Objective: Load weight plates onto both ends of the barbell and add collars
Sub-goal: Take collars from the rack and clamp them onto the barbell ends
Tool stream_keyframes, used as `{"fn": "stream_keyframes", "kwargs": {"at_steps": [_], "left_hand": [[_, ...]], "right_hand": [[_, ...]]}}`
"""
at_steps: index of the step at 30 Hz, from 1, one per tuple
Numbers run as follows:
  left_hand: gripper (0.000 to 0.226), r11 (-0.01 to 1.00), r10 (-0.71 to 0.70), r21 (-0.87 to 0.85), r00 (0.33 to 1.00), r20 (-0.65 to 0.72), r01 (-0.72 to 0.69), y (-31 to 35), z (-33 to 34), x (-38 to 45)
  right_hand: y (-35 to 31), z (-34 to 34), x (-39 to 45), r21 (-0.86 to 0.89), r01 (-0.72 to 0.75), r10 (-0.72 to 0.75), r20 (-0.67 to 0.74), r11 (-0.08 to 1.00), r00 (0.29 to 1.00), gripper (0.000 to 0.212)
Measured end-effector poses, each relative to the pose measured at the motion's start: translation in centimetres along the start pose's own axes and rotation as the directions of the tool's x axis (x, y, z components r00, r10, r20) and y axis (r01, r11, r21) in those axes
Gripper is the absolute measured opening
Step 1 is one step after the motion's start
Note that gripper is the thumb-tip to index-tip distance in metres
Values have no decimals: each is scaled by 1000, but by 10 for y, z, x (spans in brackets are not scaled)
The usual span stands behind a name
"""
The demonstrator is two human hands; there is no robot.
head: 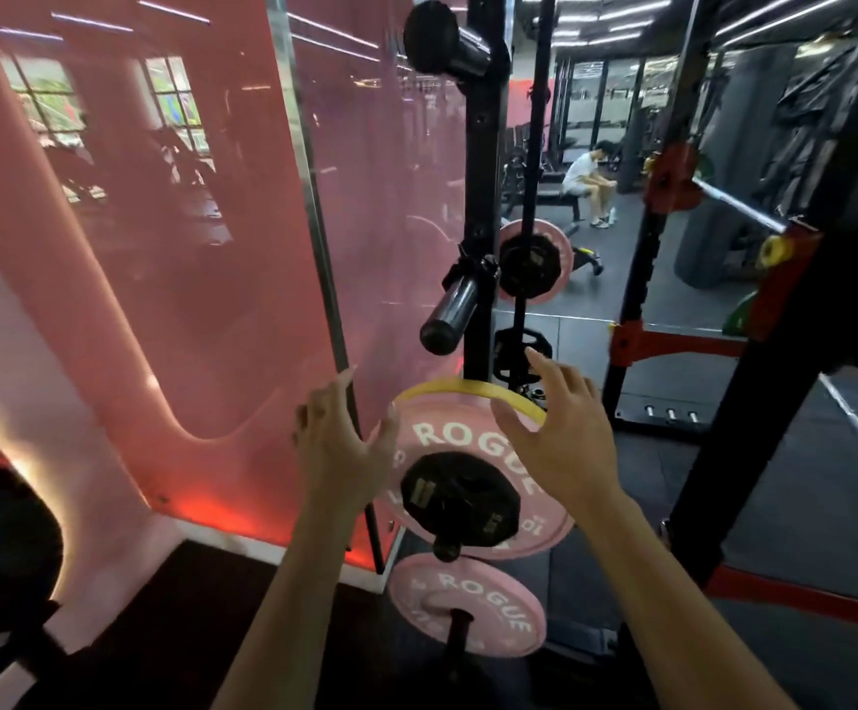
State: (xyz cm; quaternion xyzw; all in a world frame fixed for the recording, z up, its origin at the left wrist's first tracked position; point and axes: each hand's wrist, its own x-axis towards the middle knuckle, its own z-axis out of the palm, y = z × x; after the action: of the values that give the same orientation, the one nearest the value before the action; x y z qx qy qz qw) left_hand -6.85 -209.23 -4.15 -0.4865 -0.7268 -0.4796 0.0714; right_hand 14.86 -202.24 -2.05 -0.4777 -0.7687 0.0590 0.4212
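Head view: your hands are out in front of a plate storage peg on the rack upright [478,197]. Left hand [342,443] spread wide, fingers straight, just beside the left rim of the pink plate [437,435]; right hand [562,443] also spread, over the plate's upper right rim, holding nothing. Contact with the rim: cannot tell for either hand

Plates here: pink plate on the peg, a small black plate [460,497] stacked in front of it, a yellow plate [468,387] edge showing behind. A second pink plate [468,604] sits on the peg below. An upper peg [450,315] is bare

Barbell [737,205] rests on the rack at far right, well apart from you; red plate [673,176] at its near end. No collar visible

Judgement: loading looks early. You seem about to pull a plate off storage. Left to do: lift it off, carry it across, slide it on, repeat for the other end, then collars on both ends. Black plate sits in front, so it likely comes off first
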Motion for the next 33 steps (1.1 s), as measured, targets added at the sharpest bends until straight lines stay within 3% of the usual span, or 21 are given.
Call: {"fn": "stream_keyframes", "kwargs": {"at_steps": [12,17,23,28,33], "left_hand": [[75,986,149,-91,984,96,-141,-31,105,155],[83,971,236,-98,948,215,-220,-30,151,196],[87,929,359,-189,897,260,-317,-23,194,227],[70,902,418,-230,872,256,-365,-5,212,240],[70,867,431,-358,883,189,-347,-6,215,233]], "right_hand": [[27,79,132,-181,-75,67,-51,981,996,81],[44,104,160,-234,-96,85,-57,968,995,85],[56,126,185,-284,-126,118,-46,950,992,93],[58,136,199,-269,-109,98,-54,957,994,84],[57,136,197,-204,-96,80,-84,974,993,75]]}}
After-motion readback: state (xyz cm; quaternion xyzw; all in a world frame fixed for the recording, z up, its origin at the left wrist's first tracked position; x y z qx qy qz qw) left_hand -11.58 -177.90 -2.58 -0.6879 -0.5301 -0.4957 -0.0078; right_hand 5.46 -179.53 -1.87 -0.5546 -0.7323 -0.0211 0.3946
